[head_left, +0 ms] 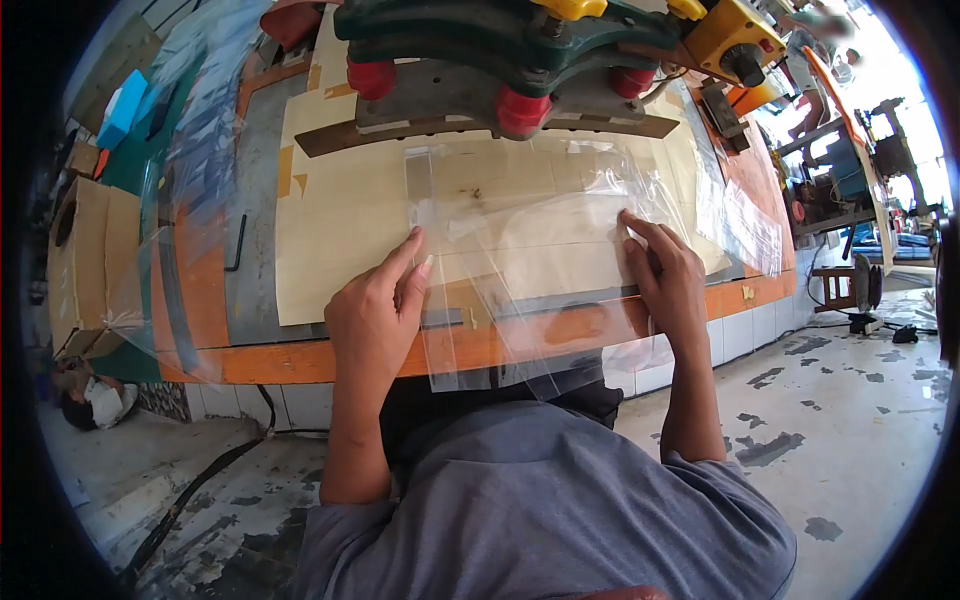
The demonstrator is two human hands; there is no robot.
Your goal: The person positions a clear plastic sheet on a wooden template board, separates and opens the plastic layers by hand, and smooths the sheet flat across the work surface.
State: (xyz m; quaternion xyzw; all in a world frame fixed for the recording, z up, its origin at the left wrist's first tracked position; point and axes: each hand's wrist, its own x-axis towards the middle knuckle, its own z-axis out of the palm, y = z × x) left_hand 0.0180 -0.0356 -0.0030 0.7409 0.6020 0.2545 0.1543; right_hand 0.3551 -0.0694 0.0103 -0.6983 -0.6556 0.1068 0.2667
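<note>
Clear plastic sheets (530,235) lie over tan paper (320,240) on the machine's bed, and their near ends hang over the orange table edge. My left hand (380,300) is at the sheets' left edge, index finger stretched forward and thumb beside it, a gap between them. On the right side, my right hand (665,275) rests with its index fingertip on the plastic and the thumb tucked near it; the fingers are bent and apart. Just beyond the sheets is a long metal bar (480,127) under the green press head (520,50).
A hex key (236,243) lies left of the paper. More clear plastic is piled at the far left (205,140) and at the right (745,225). A yellow control box (730,45) hangs at the upper right. A cardboard box (95,260) stands at the left.
</note>
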